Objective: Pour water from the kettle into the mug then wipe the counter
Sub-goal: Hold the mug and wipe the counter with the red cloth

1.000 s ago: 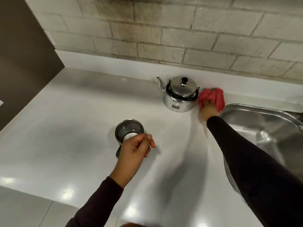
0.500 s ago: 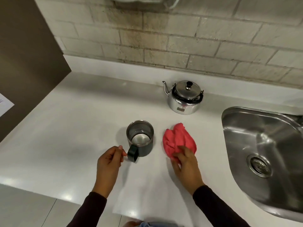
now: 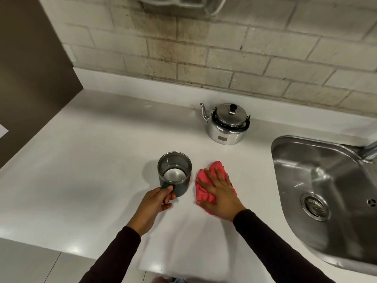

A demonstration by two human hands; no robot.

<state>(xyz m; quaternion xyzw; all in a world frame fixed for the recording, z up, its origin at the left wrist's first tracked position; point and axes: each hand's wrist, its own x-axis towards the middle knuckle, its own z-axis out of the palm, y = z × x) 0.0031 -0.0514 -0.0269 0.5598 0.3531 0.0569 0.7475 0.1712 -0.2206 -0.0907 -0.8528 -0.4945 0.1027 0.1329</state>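
Observation:
A dark green mug (image 3: 174,173) with a steel inside stands on the white counter (image 3: 85,170), water showing at its bottom. My left hand (image 3: 156,203) grips its handle on the near side. Just right of the mug lies a crumpled red cloth (image 3: 206,187), and my right hand (image 3: 221,190) presses flat on it with fingers spread. A shiny steel kettle (image 3: 226,124) with a black knob sits upright farther back, spout pointing left, apart from both hands.
A stainless steel sink (image 3: 324,193) with a drain is sunk into the counter at the right. A brick wall runs behind the counter, and a brown panel stands at the left. The counter's front edge lies close under my forearms.
My right hand brought the red cloth from beside the kettle down next to the mug and now lies flat on it. My left hand closed on the mug handle.

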